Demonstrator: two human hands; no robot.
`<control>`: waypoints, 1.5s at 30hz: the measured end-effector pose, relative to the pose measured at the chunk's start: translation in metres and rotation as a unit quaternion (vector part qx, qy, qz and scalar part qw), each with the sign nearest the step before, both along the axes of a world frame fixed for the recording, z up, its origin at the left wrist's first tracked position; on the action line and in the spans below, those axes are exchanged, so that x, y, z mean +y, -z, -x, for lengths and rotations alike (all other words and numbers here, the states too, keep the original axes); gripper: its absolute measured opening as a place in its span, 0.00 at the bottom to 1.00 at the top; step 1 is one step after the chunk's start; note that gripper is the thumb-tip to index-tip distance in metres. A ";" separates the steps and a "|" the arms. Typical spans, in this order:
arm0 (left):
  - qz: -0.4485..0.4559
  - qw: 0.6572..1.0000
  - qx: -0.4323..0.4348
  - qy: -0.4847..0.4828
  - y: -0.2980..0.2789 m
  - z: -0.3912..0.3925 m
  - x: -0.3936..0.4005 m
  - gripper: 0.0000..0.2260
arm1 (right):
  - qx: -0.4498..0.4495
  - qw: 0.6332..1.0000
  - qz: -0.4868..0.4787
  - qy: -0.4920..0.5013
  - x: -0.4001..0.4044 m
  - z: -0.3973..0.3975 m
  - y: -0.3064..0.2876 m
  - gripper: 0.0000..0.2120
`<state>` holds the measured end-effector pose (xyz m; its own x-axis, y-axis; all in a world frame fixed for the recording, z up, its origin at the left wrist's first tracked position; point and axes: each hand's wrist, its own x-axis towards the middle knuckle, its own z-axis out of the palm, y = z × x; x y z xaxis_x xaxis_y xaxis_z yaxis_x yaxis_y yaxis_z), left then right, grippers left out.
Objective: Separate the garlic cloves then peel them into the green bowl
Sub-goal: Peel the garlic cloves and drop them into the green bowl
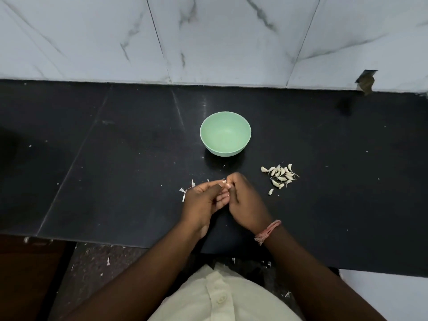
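Note:
A pale green bowl (225,144) stands on the black counter, and I see nothing inside it. To its lower right lies a pile of several separated garlic cloves (281,175), still in their skins. My left hand (203,201) and my right hand (245,206) meet in front of the bowl. Between their fingertips they pinch one small garlic clove (223,181), mostly hidden by the fingers. Bits of papery garlic skin (185,190) lie on the counter just left of my left hand.
The black counter (115,158) runs to a white marble-tiled wall (208,38) behind the bowl. Its front edge is close to my body, with speckled floor below. A dark scrap (366,81) sticks to the wall at far right.

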<state>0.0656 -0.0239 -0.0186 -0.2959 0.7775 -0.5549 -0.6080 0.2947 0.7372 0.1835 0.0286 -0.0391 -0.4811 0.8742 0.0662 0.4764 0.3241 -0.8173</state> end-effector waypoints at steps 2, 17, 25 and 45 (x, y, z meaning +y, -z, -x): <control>0.025 0.997 -0.059 -0.034 -0.001 -0.006 -0.003 0.05 | 0.012 1.000 0.007 -0.015 -0.003 -0.007 0.002 0.07; 0.043 0.997 -0.064 -0.018 -0.003 0.023 -0.008 0.06 | 0.078 0.988 0.097 0.096 -0.014 0.010 -0.003 0.20; -0.017 1.000 -0.009 0.010 -0.002 0.029 -0.009 0.05 | 0.160 0.968 0.139 0.137 -0.020 0.022 -0.015 0.06; -0.092 0.993 0.027 0.064 -0.003 0.042 -0.018 0.08 | 0.256 0.879 0.387 0.110 -0.006 0.021 -0.026 0.09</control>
<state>0.0232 -0.0416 -0.0160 -0.2144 0.8974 -0.3857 -0.5326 0.2236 0.8163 0.1626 0.0224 -0.0133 -0.3742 0.8208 -0.4315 -0.0361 -0.4778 -0.8777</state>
